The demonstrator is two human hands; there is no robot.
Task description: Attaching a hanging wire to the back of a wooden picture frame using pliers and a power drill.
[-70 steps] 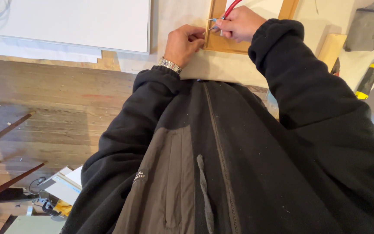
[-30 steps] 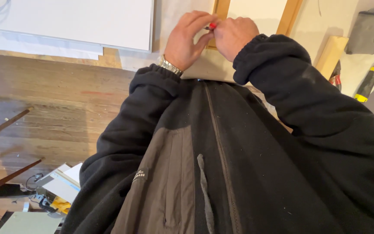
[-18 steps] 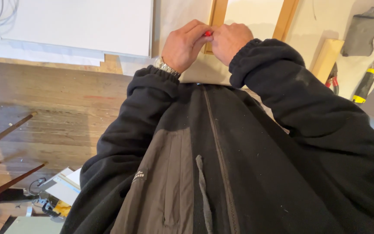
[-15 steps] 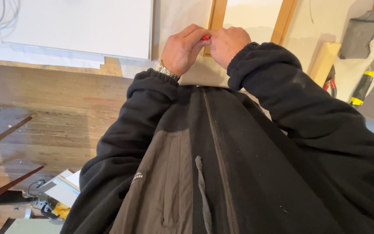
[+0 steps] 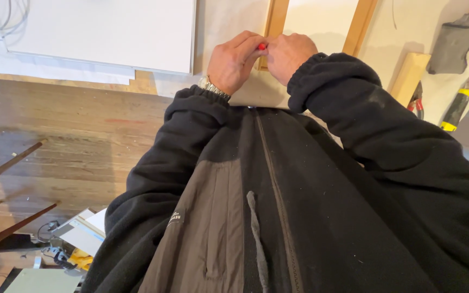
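Together, left hand (image 5: 233,64) and right hand (image 5: 287,54) met at twelve o'clock over the pale wooden frame bar (image 5: 274,24), fingertips pinched on a small red-tipped object (image 5: 262,46), seemingly steadying it; yellow-banded utility knife (image 5: 457,108) lay toward two o'clock.

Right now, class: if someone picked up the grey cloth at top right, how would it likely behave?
The grey cloth lies crumpled with soft folds, so it would probably flop and drape. It looks thin, so likely light. Its matte surface suggests it wouldn't slip or roll.
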